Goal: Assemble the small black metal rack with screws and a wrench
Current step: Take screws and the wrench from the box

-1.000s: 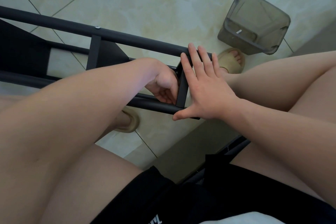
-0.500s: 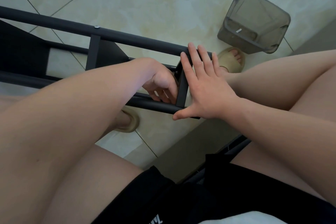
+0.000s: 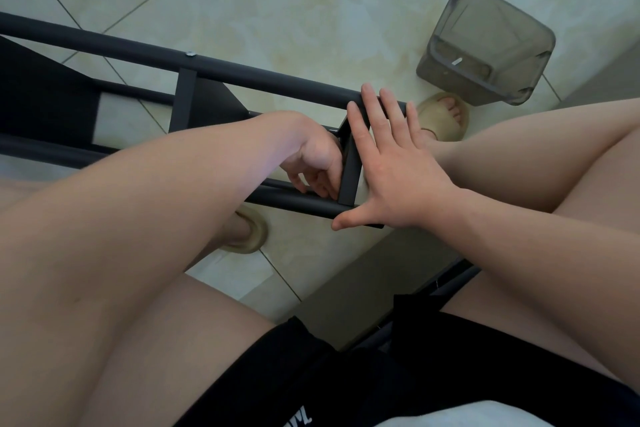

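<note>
The black metal rack (image 3: 263,80) lies on its side on the tiled floor between my legs. A silver screw head (image 3: 190,53) shows on its upper tube. My right hand (image 3: 391,177) lies flat with straight fingers against the outside of the end crossbar (image 3: 349,173), thumb spread under the lower tube. My left hand (image 3: 317,159) reaches inside the frame beside that crossbar. Its fingers curl at the lower corner joint round a small tool that looks like the wrench, mostly hidden by the hand.
A grey translucent plastic bin (image 3: 485,45) stands on the floor at the upper right. My feet in beige sandals (image 3: 441,114) rest on either side of the rack's end. A black shelf panel (image 3: 45,97) fills the rack at the left.
My left hand has rolled slightly upward at the corner joint, its fingers shifting along the lower tube. My right hand and the rack have stayed in place.
</note>
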Action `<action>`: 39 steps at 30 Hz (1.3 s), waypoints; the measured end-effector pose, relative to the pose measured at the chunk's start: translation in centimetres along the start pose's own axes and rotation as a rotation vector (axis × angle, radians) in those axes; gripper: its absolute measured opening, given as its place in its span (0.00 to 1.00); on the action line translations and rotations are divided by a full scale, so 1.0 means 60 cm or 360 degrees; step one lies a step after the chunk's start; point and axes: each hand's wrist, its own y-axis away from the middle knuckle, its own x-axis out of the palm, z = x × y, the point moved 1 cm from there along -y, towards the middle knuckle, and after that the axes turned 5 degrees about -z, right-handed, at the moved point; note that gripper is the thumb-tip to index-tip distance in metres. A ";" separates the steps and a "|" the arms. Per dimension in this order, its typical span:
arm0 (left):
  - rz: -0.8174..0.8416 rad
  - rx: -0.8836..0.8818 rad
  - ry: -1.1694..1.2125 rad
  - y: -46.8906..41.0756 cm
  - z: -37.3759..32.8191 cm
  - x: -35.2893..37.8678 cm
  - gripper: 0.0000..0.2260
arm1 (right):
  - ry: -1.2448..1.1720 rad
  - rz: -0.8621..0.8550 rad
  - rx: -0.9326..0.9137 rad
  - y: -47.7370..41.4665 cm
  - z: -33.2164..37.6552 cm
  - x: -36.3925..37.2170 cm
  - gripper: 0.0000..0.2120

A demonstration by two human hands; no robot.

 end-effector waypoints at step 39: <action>0.0180 0.0153 0.0322 -0.015 0.040 0.010 0.10 | 0.0012 -0.0004 -0.0004 0.000 -0.002 0.002 0.73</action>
